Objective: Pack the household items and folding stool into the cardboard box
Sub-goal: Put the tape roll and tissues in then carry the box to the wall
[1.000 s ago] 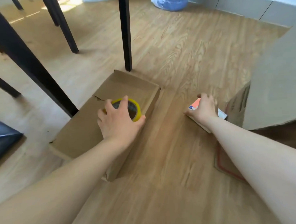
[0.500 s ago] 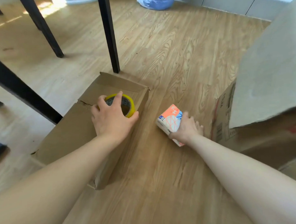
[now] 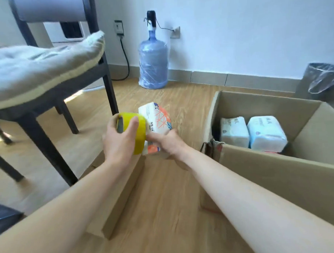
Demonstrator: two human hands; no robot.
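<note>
Lifted now, tape roll (image 3: 138, 133) and tissue pack (image 3: 156, 123) seemingly touch, left of cardboard box (image 3: 277, 171).

Both arms extended forward, left hand (image 3: 121, 145) and right hand (image 3: 169, 143) clenched, touching.

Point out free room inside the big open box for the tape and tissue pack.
Inside the open box, two wrapped packs crowd the left-middle. Bare room lies right of them, against the right wall. The near-side floor is hidden behind the front flap. Both hands are loaded.
</note>
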